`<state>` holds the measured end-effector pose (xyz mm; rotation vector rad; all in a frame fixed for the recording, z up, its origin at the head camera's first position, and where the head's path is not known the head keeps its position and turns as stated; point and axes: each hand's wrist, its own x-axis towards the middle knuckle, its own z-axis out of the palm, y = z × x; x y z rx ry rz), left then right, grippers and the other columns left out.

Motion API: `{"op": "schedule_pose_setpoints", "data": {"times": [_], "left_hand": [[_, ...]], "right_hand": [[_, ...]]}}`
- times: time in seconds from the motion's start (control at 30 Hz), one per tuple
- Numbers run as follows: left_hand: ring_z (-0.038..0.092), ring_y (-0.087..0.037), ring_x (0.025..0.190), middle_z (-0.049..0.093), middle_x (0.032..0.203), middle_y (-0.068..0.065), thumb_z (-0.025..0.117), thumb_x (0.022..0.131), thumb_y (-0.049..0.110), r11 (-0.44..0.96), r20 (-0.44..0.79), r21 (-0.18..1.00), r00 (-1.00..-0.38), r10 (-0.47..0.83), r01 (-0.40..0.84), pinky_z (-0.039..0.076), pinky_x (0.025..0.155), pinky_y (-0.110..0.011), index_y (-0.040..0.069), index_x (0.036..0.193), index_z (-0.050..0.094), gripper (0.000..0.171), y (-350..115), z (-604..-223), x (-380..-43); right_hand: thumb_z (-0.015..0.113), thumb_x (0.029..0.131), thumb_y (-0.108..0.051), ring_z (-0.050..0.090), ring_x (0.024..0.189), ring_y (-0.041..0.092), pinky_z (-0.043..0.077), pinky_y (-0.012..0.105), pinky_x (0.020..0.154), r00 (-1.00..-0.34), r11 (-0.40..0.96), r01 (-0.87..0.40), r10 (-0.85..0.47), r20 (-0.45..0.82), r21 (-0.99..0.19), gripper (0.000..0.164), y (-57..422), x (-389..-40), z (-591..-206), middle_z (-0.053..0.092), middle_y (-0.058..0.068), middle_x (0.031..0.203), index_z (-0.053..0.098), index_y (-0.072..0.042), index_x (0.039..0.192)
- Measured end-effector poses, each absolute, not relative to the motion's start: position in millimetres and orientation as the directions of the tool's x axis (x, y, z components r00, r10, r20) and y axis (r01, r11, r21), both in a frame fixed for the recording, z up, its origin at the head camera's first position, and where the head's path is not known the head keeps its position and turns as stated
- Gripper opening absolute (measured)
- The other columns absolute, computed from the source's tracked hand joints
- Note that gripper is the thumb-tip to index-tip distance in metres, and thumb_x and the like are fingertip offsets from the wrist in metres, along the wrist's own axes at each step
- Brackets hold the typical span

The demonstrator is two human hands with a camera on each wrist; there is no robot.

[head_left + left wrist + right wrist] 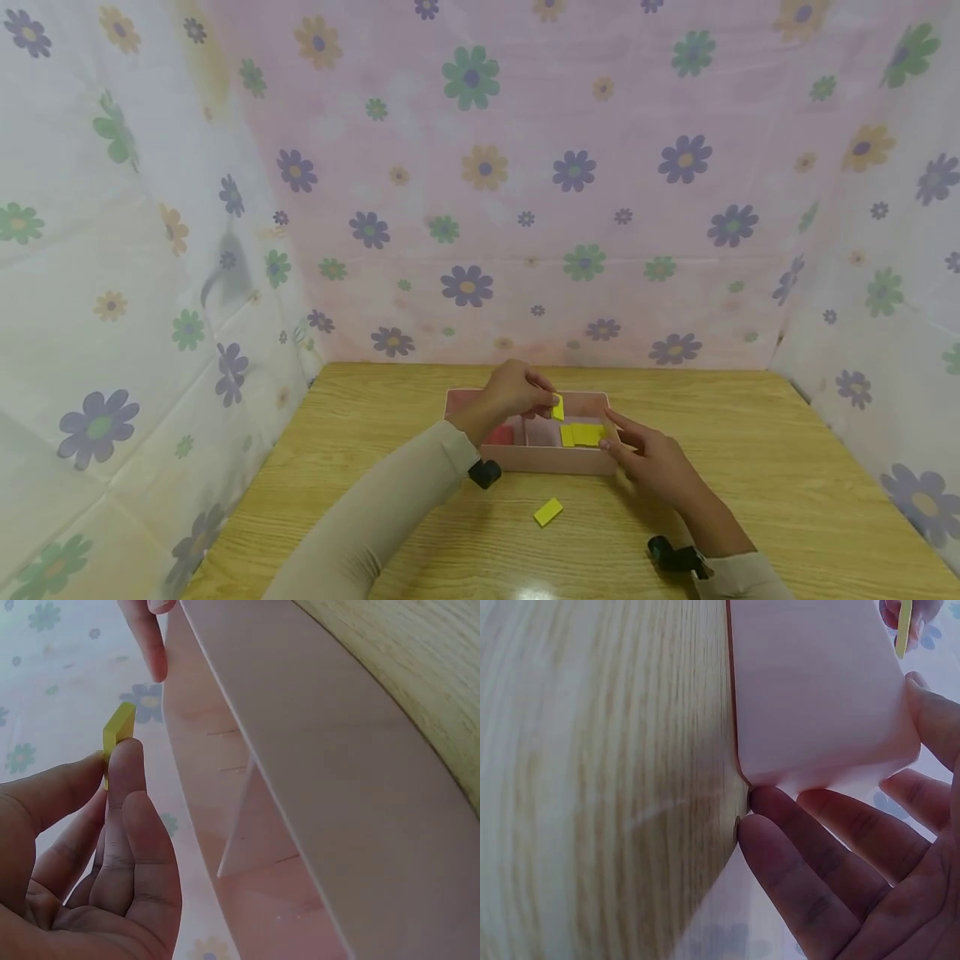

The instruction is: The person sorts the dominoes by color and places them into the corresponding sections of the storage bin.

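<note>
A pink divided box [547,461] sits on the wooden table. Above its right compartment, my left hand [517,390] pinches a small yellow rectangular tile [558,407] between thumb and fingers. The left wrist view shows that tile [121,735] tilted, apart from the box rim. Several yellow tiles [585,435] lie in the right compartment. My right hand [652,462] holds the box's right end; in the right wrist view its thumb [930,712] is at the rim and its fingers lie along the end wall. One more yellow tile [548,512] lies on the table in front of the box.
Something red [500,435] lies in the box's left compartment, partly behind my left wrist. A divider [255,825] splits the box. Flower-patterned cloth [525,192] stands behind the table [360,500] and along both sides. Dark wrist mounts [486,474] sit near both sleeves.
</note>
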<state>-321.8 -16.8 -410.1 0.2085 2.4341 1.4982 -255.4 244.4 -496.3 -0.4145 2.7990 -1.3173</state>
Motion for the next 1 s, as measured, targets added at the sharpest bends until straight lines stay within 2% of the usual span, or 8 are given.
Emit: {"op": "schedule_pose_setpoints", "data": {"times": [0.13,0.23,0.33,0.47,0.7,1.0], "left_hand": [[0.079,-0.029,0.081,0.077,0.073,-0.004,0.083,0.088,0.014,0.503,-0.138,0.864,-0.955,0.263,0.014,0.065,0.068,-0.037,0.009,0.088,0.080,0.006,-13.6,-410.1,-325.5],[0.079,-0.031,0.079,0.076,0.070,-0.004,0.083,0.087,0.012,0.544,-0.134,0.839,-0.957,0.258,0.029,0.065,0.074,-0.044,0.008,0.086,0.080,0.006,-10.1,-414.6,-328.2],[0.079,-0.028,0.076,0.075,0.067,-0.003,0.082,0.088,0.010,0.594,-0.128,0.802,-0.957,0.261,0.055,0.065,0.071,-0.041,0.007,0.082,0.080,0.007,-7.2,-419.3,-328.8],[0.078,-0.025,0.071,0.074,0.065,-0.003,0.081,0.088,0.008,0.636,-0.117,0.765,-0.952,0.284,0.096,0.065,0.066,-0.036,0.008,0.078,0.081,0.010,-3.2,-423.3,-328.5],[0.075,-0.019,0.061,0.073,0.063,-0.003,0.083,0.086,0.004,0.675,-0.121,0.729,-0.951,0.284,0.109,0.064,0.062,-0.033,0.005,0.073,0.079,0.013,4.4,-426.3,-326.9],[0.074,-0.013,0.059,0.075,0.064,-0.002,0.082,0.086,0.007,0.765,-0.105,0.624,-0.953,0.284,0.159,0.058,0.055,-0.022,0.006,0.075,0.081,0.011,6.3,-423.3,-327.8]], "right_hand": [[0.061,0.101,-0.052,0.069,0.119,0.036,0.056,0.026,0.071,-0.962,0.604,-0.241,-0.254,0.104,-0.759,0.072,243.1,-255.8,-494.2,0.056,0.030,0.146,0.038,-0.019,0.161],[0.062,0.100,-0.053,0.071,0.109,0.028,0.054,0.026,0.069,-0.967,0.600,-0.219,-0.241,0.087,-0.769,0.073,242.5,-256.0,-494.7,0.055,0.030,0.147,0.038,-0.021,0.161],[0.062,0.100,-0.054,0.070,0.100,0.023,0.054,0.027,0.066,-0.969,0.589,-0.197,-0.239,0.065,-0.784,0.074,242.9,-256.3,-497.1,0.053,0.031,0.148,0.037,-0.022,0.162],[0.062,0.099,-0.057,0.070,0.103,0.025,0.053,0.027,0.064,-0.971,0.592,-0.189,-0.231,0.060,-0.783,0.075,244.3,-256.3,-498.9,0.052,0.031,0.149,0.038,-0.024,0.162],[0.062,0.098,-0.057,0.064,0.070,0.021,0.053,0.030,0.058,-0.973,0.568,-0.158,-0.227,0.030,-0.808,0.076,247.4,-256.3,-499.0,0.049,0.033,0.151,0.037,-0.026,0.162],[0.064,0.097,-0.056,0.064,0.071,0.022,0.054,0.029,0.058,-0.975,0.549,-0.144,-0.221,0.024,-0.823,0.076,243.6,-257.0,-498.5,0.049,0.034,0.150,0.038,-0.025,0.161]]}}
